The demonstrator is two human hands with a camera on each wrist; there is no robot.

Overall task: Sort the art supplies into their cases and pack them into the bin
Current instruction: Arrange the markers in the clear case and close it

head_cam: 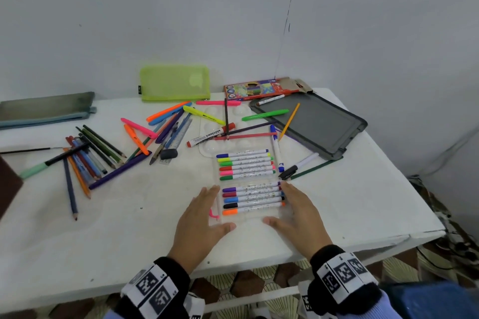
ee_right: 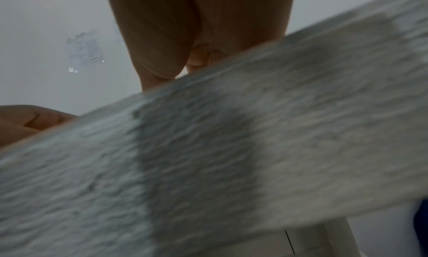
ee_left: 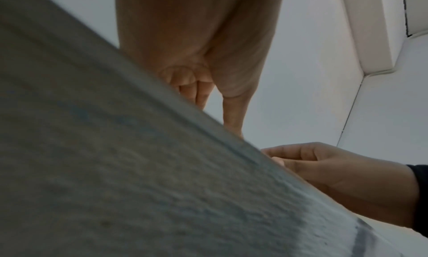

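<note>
A clear plastic marker case (head_cam: 248, 220) lies flat near the table's front edge, with two rows of coloured markers (head_cam: 245, 163) in it. My left hand (head_cam: 215, 211) rests against the case's left side, fingers straight, thumb at its near edge. On the opposite side my right hand (head_cam: 283, 205) mirrors it, thumb also at the near edge. In the wrist views only my left palm (ee_left: 197, 59) and right palm (ee_right: 197, 32) show, behind the blurred table edge (ee_right: 231, 151). The case is hidden there.
Loose pencils (head_cam: 88, 158), highlighters (head_cam: 203, 114), a whiteboard marker (head_cam: 211, 134) and a black marker (head_cam: 298, 166) lie scattered behind the case. Further back are a green mesh pouch (head_cam: 175, 83), a grey pouch (head_cam: 46, 109), a pencil box (head_cam: 261, 88), a white palette (head_cam: 207, 124) and a grey board (head_cam: 316, 124).
</note>
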